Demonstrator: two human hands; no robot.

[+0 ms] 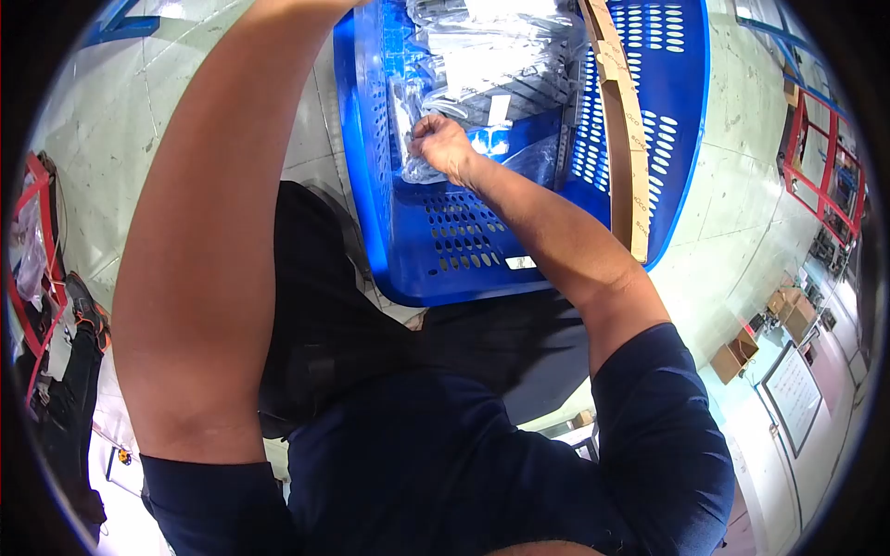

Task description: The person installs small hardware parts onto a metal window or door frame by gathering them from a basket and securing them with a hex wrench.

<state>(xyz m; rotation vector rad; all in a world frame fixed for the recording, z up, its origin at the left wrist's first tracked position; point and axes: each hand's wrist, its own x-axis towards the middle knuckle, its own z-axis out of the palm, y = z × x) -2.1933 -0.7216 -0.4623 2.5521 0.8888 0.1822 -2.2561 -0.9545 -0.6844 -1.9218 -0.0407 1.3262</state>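
Note:
My right hand (443, 146) reaches into a large blue plastic basket (408, 278). Its fingers are curled closed on the edge of a clear plastic bag (422, 173) by the basket's left wall. Beside and beyond that hand lie several clear plastic bags (501, 60) with dark contents and a white label (499, 109); what is inside them is not clear. My left forearm (213, 213) stretches along the left side to the basket's far left edge, and the left hand itself is cut off by the top of the picture.
A long brown cardboard strip (626, 139) with printing stands along the basket's right part. Red metal frames (820, 167) are at the right. A person's shoe (83, 301) and dark trouser leg show at far left. Cardboard boxes (735, 355) and a framed sheet (791, 398) are at lower right.

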